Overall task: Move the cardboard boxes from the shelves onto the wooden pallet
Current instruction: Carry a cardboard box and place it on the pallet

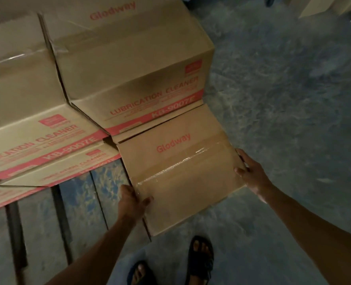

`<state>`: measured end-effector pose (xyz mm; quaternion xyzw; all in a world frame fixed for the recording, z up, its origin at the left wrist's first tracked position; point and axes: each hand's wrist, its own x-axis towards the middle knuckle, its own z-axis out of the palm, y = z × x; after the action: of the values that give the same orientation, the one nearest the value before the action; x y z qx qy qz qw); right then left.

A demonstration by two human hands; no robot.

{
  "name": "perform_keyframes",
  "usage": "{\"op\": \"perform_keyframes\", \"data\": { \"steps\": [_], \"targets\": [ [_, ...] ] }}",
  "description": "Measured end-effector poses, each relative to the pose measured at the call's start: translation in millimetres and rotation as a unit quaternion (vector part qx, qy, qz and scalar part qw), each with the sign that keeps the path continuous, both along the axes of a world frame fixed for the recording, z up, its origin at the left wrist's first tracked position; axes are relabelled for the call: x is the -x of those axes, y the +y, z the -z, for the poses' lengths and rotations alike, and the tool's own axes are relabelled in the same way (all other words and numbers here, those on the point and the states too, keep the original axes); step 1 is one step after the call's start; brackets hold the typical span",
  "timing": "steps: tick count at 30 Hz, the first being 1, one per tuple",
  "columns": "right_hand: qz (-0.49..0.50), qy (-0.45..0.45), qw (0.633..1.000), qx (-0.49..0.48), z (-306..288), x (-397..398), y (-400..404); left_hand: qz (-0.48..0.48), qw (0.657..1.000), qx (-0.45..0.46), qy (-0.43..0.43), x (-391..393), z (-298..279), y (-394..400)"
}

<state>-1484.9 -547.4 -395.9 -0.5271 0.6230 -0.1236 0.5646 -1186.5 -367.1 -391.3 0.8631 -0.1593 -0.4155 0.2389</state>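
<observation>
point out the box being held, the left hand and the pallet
box [182,169], head view, taped top face
left hand [132,200], head view, back of hand
pallet [82,210], head view, bare slat

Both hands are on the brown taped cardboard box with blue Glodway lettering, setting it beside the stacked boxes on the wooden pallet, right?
Not quite: the head view shows the Glodway lettering is red, not blue. The rest holds: the left hand and right hand grip the brown taped cardboard box beside the stacked boxes on the wooden pallet.

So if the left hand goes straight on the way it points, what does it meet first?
Probably the stacked boxes on the pallet. The left hand grips the held box at its near left corner and points up-frame; depth is unclear.
</observation>
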Motion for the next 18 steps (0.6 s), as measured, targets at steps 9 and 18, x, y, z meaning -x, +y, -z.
{"op": "perform_keyframes", "data": {
  "steps": [9,18],
  "targets": [
    [-0.048,0.105,0.992,0.048,10,-1,2,0.038,0.999,-0.019,0.0,-4,-1,-5],
    [-0.192,0.282,0.937,0.072,-52,-35,9,0.097,0.991,-0.086,-0.011,-6,-61,-8]
  ]
}}
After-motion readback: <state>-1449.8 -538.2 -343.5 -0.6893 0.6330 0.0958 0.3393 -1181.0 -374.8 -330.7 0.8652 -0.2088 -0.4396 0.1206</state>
